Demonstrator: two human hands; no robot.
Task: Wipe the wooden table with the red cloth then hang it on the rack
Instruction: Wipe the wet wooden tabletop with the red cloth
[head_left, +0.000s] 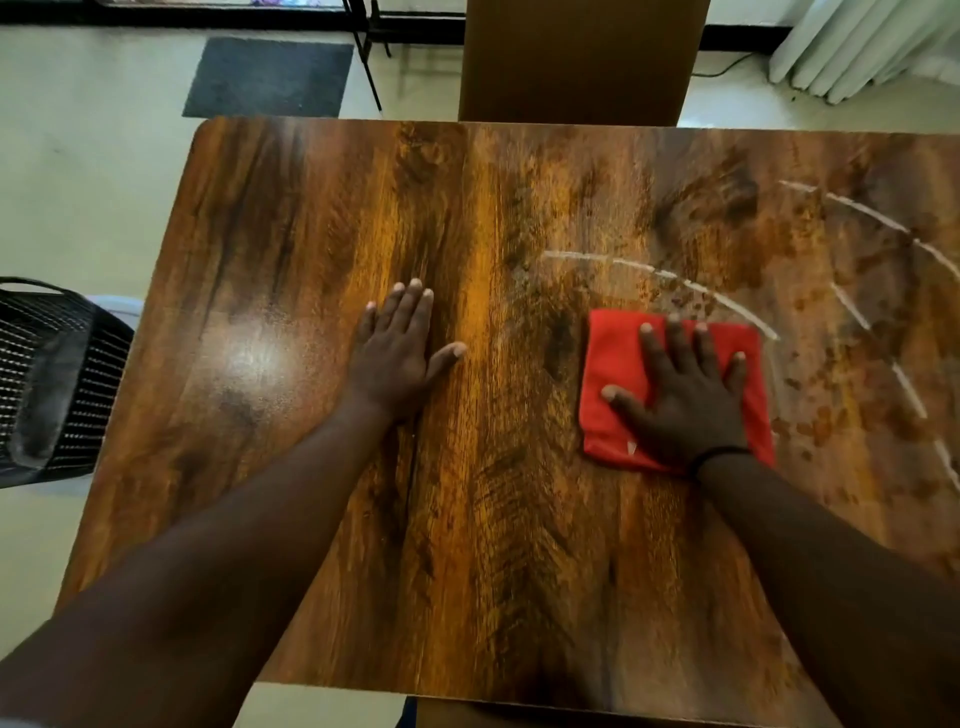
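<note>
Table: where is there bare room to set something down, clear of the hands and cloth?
Bare wood on the table lies between its left edge and the left hand, also along the far edge. The right side is busier: right hand flat on the cloth, with white streaks around it.

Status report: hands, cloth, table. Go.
Right hand flat on red cloth. Left hand flat on table. White streaks right of cloth. Nothing blocking.
</note>
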